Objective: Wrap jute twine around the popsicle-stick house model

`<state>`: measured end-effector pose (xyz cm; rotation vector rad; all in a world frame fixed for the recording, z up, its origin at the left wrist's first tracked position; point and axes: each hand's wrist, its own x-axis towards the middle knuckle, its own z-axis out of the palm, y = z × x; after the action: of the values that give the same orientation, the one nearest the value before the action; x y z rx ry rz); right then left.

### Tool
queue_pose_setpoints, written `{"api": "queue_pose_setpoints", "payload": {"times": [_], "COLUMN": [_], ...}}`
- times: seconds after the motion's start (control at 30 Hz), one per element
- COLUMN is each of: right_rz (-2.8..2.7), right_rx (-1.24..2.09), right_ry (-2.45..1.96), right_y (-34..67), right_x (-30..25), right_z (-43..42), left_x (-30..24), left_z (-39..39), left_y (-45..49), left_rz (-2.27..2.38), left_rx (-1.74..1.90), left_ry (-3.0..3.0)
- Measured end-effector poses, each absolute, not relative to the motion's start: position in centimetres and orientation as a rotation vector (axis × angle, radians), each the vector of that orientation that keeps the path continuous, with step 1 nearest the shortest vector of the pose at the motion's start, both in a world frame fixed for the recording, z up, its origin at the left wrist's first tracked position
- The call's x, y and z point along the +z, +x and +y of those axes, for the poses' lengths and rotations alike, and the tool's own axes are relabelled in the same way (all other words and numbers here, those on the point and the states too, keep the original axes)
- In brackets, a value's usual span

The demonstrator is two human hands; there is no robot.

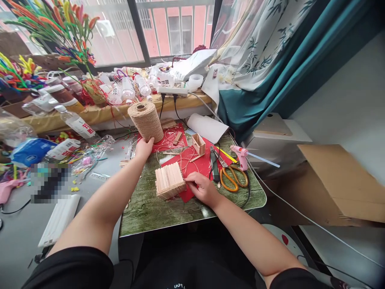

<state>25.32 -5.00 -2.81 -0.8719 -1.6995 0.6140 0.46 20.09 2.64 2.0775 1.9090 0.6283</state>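
My left hand (144,148) is at the base of a large spool of jute twine (146,121), thumb and fingers against its lower edge. The spool leans slightly. My right hand (205,189) is closed, its thumb and fingertips pinching the right edge of a small box made of craft sticks (170,179). Whether a strand of twine is also in that pinch is too small to tell. Loose twine (187,154) curls over red paper (205,162) behind the box. A smaller wooden-stick box (198,144) stands open-topped on that paper.
Orange-handled scissors (234,179), a dark green cutter (214,163) and a pink glue gun (240,154) lie on the right of the green table (144,216). A white roll (207,127) lies behind. Plastic bottles (76,122) and a power strip (173,92) crowd the left and the sill.
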Motion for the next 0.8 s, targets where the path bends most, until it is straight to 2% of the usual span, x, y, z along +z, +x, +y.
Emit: {"api": "queue_pose_setpoints", "payload": {"times": [0.13,0.3,0.43,0.57,0.8], "right_rz": [-1.711,-1.707,-1.721,-1.705,-1.702], "right_rx": [0.621,0.616,0.626,0.621,0.631], "right_ry": [-0.863,-0.875,-0.877,-0.851,-0.822], "right_y": [25.4,25.5,25.5,25.6,25.6], "right_x": [-2.9,-3.2,-3.0,-2.7,-2.8], "right_z": [-5.0,-4.9,-4.9,-4.9,-4.8], "left_x": [2.9,7.6,11.2,12.1,14.2], "left_z": [19.2,19.7,23.0,26.0,27.0], "left_y": [4.4,7.8,5.0,0.8,-6.5], "left_rz": [1.652,1.422,1.703,1.976,1.457], "left_rx": [0.475,0.508,0.874,0.652,0.455], "left_ry": [2.300,2.546,2.681,2.654,2.870]}}
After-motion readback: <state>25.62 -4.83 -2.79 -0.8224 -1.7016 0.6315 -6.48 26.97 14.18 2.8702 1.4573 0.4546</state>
